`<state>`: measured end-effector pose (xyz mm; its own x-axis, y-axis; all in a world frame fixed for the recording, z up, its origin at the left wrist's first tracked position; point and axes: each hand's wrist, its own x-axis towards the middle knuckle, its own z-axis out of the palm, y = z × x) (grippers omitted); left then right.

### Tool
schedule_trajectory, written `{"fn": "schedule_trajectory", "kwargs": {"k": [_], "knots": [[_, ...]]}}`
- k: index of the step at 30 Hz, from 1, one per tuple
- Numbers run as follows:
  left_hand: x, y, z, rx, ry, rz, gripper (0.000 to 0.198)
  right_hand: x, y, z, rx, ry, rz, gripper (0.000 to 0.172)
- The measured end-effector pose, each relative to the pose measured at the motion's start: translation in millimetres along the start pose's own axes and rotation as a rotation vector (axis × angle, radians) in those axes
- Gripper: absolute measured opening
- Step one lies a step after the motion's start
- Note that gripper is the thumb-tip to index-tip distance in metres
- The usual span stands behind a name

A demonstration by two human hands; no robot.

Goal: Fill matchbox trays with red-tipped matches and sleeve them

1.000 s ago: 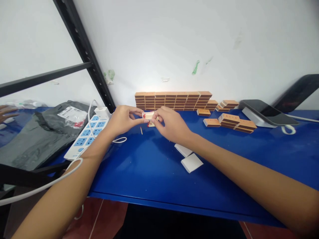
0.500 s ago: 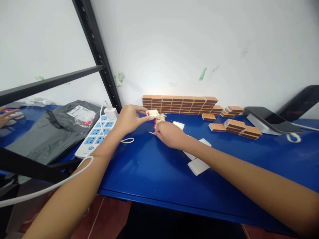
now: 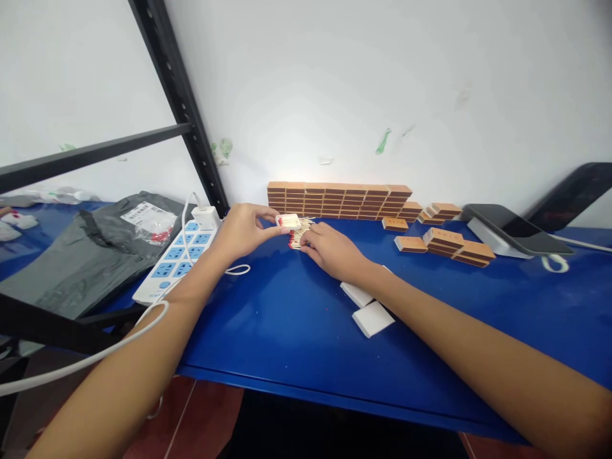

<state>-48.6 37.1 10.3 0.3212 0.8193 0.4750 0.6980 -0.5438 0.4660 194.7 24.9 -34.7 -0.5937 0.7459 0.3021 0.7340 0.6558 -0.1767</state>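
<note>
Pinching a match-filled tray (image 3: 294,227) near the loose matches (image 3: 292,241) on the blue table (image 3: 268,319), the left hand (image 3: 243,231) steadies it while the right hand (image 3: 331,247) touches those matches, grip unclear, apparently gathering more, the next move calling for aligning them.

Power strip (image 3: 176,254) beside grey bag (image 3: 86,255)
</note>
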Motion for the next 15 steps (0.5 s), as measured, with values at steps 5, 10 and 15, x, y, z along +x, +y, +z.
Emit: {"fn": "schedule_trajectory", "kwargs": {"k": [5,10,15], "knots": [[-0.6,1.9,-0.3,0.023,0.002,-0.008,0.041,0.5,-0.5,0.3,-0.006,0.016,-0.031,0.019],[-0.7,0.6,0.3,0.036,-0.001,-0.012,0.042,1.5,0.7,0.8,0.022,0.014,-0.037,0.021],[-0.6,-2.8,1.4,0.042,-0.016,-0.003,0.039,1.2,2.4,0.9,0.061,0.004,0.006,0.015]]}}
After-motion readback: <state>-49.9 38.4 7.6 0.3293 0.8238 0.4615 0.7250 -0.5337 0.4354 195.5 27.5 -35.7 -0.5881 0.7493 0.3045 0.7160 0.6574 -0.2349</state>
